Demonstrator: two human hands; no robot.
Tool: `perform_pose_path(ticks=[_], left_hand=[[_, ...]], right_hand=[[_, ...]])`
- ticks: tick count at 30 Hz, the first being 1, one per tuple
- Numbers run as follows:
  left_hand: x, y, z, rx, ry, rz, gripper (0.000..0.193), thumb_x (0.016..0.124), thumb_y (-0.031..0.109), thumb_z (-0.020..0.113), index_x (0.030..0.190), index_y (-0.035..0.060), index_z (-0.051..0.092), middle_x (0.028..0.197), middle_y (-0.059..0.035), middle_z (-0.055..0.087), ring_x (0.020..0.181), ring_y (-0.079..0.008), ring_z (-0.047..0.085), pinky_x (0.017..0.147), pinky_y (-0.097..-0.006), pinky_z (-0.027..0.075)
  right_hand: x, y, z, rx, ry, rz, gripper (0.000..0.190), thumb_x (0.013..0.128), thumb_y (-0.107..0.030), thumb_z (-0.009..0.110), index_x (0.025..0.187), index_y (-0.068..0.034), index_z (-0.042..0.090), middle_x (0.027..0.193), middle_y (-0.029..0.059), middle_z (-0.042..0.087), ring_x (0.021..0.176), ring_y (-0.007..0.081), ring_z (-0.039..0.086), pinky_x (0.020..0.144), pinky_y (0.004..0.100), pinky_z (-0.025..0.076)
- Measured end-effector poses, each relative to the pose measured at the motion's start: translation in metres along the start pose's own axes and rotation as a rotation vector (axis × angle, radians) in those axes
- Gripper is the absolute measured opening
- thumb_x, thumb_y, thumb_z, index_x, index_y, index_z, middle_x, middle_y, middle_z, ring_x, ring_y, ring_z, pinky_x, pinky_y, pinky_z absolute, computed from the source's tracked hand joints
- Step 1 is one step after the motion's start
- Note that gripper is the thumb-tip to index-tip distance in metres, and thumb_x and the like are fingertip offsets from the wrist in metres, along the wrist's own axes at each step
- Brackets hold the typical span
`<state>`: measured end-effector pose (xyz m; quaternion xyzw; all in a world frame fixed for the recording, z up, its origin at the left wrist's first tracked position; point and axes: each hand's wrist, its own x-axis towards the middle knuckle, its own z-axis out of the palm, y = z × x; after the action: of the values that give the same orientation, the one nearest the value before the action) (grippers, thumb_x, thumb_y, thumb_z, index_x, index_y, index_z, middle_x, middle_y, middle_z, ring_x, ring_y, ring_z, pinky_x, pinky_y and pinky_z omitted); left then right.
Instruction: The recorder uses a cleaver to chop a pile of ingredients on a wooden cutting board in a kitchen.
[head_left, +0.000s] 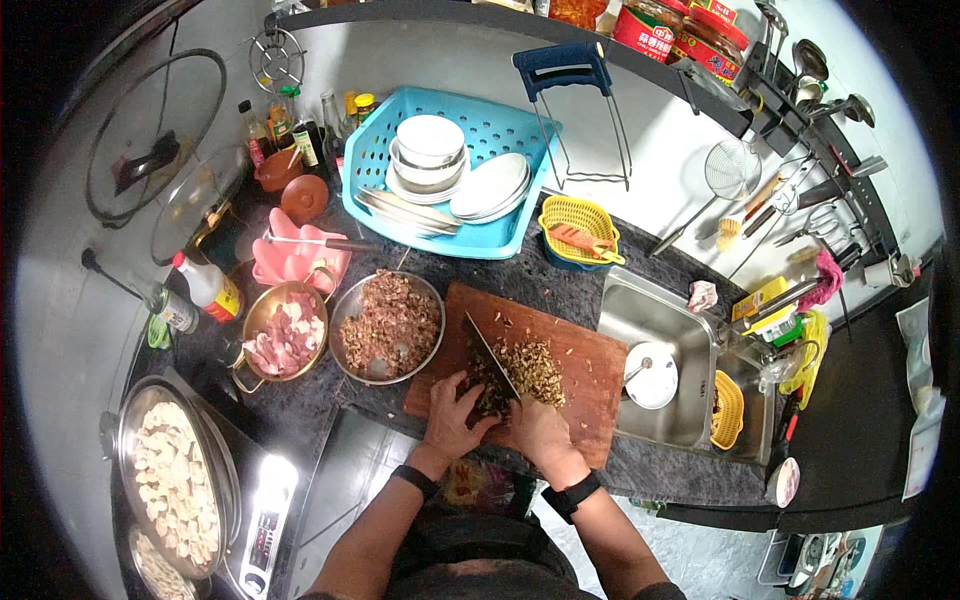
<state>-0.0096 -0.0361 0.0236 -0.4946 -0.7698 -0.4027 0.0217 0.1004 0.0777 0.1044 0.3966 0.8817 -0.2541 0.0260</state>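
My right hand (540, 433) grips the handle of a kitchen knife (491, 355), its blade slanting up and left over a wooden cutting board (592, 375). Brown finely chopped food (538, 371), perhaps mushroom, is heaped beside the blade, mostly on its right. My left hand (452, 416) is at the board's lower left, fingers spread near the chopped bits and holding nothing that I can see. Just left of the board, a round metal dish (358, 296) carries minced meat (390, 322). Farther left, a gold-coloured two-handled pan (325, 341) contains pieces of raw meat (283, 341).
A turquoise basket (367, 169) of white bowls and plates stands behind. On the right is a steel sink (626, 300) with a white dish (651, 382) inside. A lidded pan (214, 487) of pale pieces sits at left by a cooker's control panel (266, 510). Bottles (206, 289) line the left side.
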Motion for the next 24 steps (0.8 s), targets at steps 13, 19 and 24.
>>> perform_pose_path(ticks=[13,19,24], left_hand=[[0.003,-0.023,0.031,-0.178,0.012,-0.166,0.030,0.082,0.016,0.070,0.106,-0.0013,0.064,0.111,-0.0194,0.060,0.105,-0.0387,0.055,0.091,-0.0434,0.046],[-0.001,-0.015,0.009,-0.219,0.024,-0.080,0.029,0.080,0.009,0.068,0.106,-0.0035,0.062,0.112,-0.0198,0.058,0.104,-0.0380,0.056,0.091,-0.0410,0.047],[-0.007,-0.023,0.013,-0.204,-0.016,0.044,0.027,0.079,0.006,0.067,0.104,-0.0023,0.063,0.111,-0.0184,0.058,0.103,-0.0356,0.057,0.089,-0.0413,0.048]], right_hand=[[0.004,0.000,-0.005,0.028,0.025,-0.004,0.027,0.093,-0.028,0.050,0.093,-0.002,0.058,0.076,0.0276,0.062,0.076,0.0466,0.061,0.067,0.0547,0.049],[0.001,-0.004,0.004,-0.001,-0.003,-0.035,0.028,0.093,-0.029,0.050,0.095,-0.002,0.059,0.077,0.0278,0.062,0.077,0.0464,0.061,0.068,0.0546,0.049],[0.002,-0.003,-0.006,0.005,0.020,-0.015,0.029,0.094,-0.030,0.049,0.092,-0.002,0.059,0.075,0.0265,0.063,0.076,0.0451,0.063,0.067,0.0539,0.051]])
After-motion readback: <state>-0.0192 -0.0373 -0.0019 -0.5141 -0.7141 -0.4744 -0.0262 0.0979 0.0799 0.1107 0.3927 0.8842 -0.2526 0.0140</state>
